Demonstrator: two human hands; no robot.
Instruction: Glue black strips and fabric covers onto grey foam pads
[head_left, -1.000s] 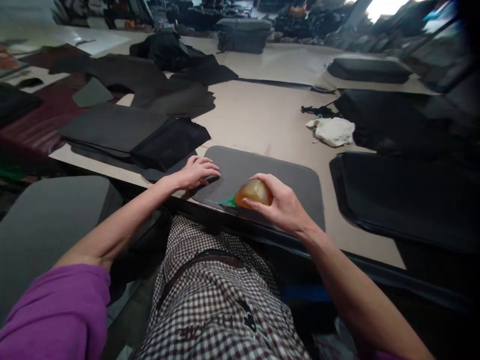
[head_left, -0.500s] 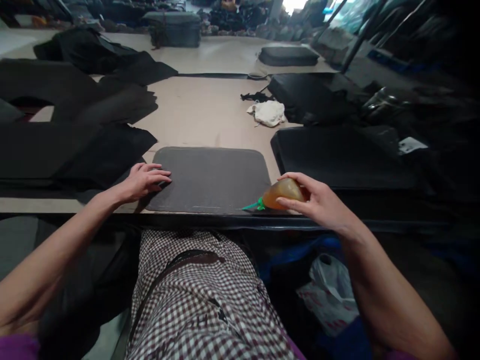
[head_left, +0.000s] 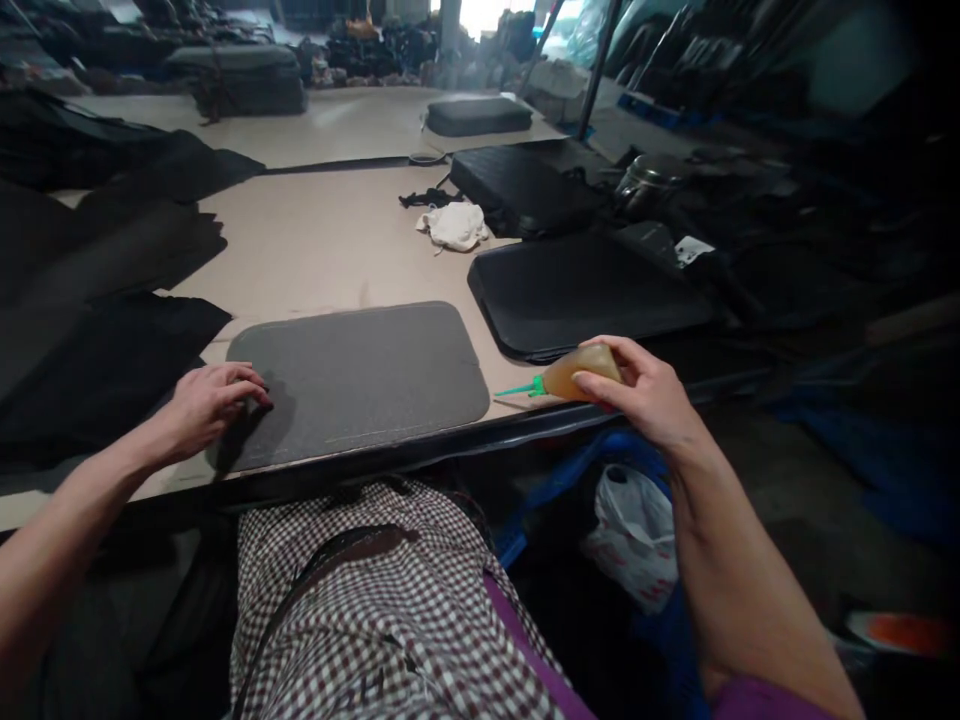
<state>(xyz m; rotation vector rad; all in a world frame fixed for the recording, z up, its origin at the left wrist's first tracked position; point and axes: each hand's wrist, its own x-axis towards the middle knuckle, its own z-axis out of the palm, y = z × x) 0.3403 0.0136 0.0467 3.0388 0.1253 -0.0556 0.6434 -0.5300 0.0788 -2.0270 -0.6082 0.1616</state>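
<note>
In the head view, the grey panel (head_left: 360,380) lies flat along the near edge of the table (head_left: 315,250). The left hand (head_left: 206,408) is at its left end, fingers loosely spread and bent; shadow makes it hard to tell whether the fingertips press down. The right hand (head_left: 646,395) pinches the bottle (head_left: 577,373) between thumb and fingers, tipped nearly on its side, its green nozzle (head_left: 519,389) pointing left, just beside the panel's right end. The black pad (head_left: 585,290) lies behind the bottle, the white cloth (head_left: 455,226) farther back. For good control, the left fingers should bear lightly on the panel, clear of the nozzle, and the right thumb should squeeze gently and evenly, tip low.
</note>
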